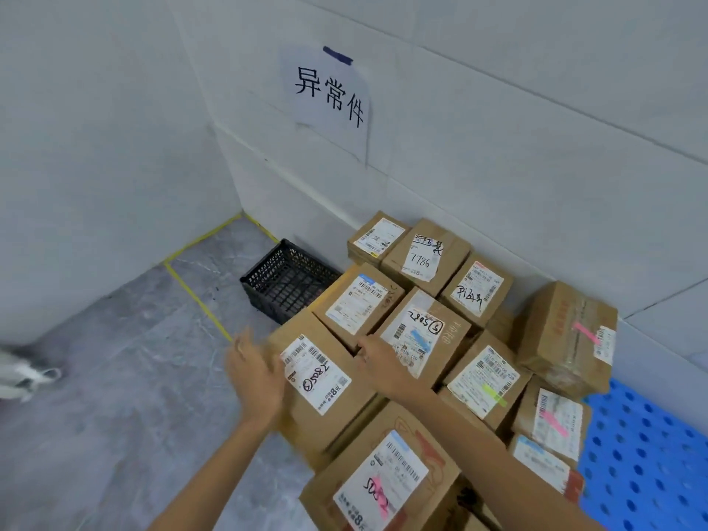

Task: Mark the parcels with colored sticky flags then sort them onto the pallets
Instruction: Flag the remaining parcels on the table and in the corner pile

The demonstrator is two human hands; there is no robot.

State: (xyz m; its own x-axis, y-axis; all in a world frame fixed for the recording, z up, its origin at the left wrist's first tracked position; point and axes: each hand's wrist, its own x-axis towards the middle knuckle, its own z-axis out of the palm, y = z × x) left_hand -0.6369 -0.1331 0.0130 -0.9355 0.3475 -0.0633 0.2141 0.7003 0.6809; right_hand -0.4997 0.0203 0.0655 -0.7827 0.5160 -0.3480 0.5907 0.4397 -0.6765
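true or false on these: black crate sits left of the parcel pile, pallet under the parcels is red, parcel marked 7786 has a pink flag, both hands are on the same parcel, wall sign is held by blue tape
1. The black crate sits left of the parcel pile: true.
2. The pallet is red: false, it is blue.
3. The parcel marked 7786 has a pink flag: false, no flag shows on it.
4. The left hand and right hand are on the same parcel: true, at its left side and far right corner.
5. The wall sign is held by blue tape: true.

Black crate (290, 285), taped wall sign (329, 97)
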